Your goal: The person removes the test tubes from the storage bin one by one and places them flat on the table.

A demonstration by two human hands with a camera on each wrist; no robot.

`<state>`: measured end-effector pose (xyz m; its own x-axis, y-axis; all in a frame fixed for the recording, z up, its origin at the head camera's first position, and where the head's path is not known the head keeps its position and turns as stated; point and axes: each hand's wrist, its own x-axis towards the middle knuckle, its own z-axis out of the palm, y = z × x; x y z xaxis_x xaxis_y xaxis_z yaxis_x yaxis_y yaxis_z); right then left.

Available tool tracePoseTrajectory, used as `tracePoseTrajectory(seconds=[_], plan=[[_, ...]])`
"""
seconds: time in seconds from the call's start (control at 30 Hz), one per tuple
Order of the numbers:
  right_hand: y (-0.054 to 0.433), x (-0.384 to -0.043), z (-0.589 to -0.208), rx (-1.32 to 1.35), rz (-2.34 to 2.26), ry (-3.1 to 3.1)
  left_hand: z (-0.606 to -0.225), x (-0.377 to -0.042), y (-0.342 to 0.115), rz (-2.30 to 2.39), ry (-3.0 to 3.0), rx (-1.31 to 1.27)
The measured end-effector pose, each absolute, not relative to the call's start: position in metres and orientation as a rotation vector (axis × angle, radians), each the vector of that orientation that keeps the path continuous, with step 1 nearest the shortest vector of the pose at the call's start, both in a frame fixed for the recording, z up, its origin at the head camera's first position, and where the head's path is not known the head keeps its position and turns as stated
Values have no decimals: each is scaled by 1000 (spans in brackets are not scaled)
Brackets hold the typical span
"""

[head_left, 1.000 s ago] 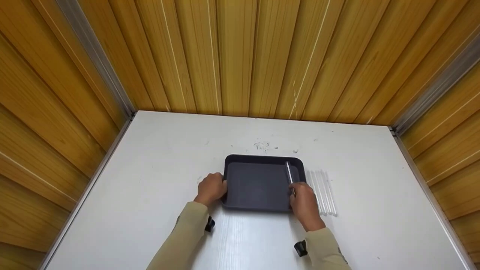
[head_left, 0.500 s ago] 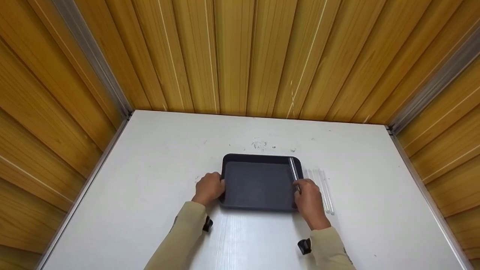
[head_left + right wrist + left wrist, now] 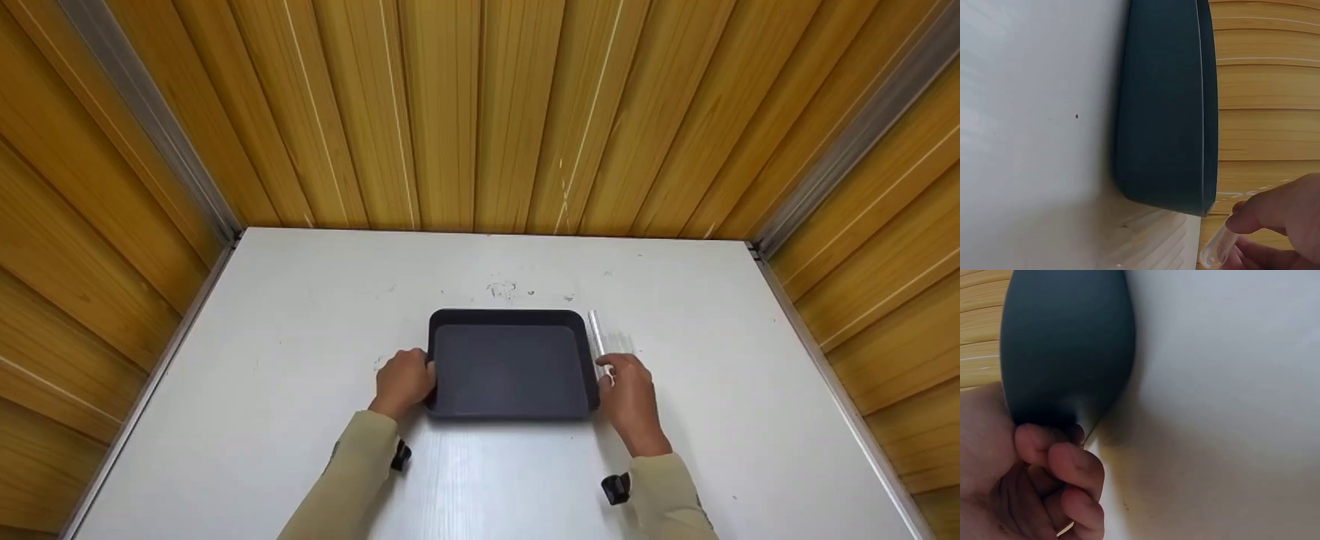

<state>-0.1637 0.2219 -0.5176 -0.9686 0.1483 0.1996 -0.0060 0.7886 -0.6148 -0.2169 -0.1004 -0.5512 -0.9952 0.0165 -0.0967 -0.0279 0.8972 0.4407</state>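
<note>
A dark grey rectangular tray (image 3: 510, 371) stands in the middle of the white table in the head view. My left hand (image 3: 405, 377) grips its left side, with fingers (image 3: 1081, 467) curled at the tray's edge in the left wrist view. Just outside the right rim, my right hand (image 3: 630, 394) pinches a clear tube (image 3: 595, 330) between thumb and fingers. The near end of this tube (image 3: 1216, 253) pokes out below the thumb in the right wrist view. Several more clear tubes (image 3: 1154, 239) lie side by side on the table, partly hidden by that hand in the head view.
The white table (image 3: 315, 315) ends at wood-patterned panel walls (image 3: 442, 112) at the back and both sides. Dark scuff marks (image 3: 502, 289) show on the tabletop behind the tray.
My right hand has carried the tube rightward, from over the tray's interior to outside its right rim. My left hand keeps its hold on the tray. The head view has shifted slightly.
</note>
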Motion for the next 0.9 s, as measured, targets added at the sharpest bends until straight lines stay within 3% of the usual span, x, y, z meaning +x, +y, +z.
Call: tracePoseTrajectory(seconds=[0.9], plan=[[275, -158, -533, -310, 1009, -2814, -552, -216, -103, 721, 2969, 5]])
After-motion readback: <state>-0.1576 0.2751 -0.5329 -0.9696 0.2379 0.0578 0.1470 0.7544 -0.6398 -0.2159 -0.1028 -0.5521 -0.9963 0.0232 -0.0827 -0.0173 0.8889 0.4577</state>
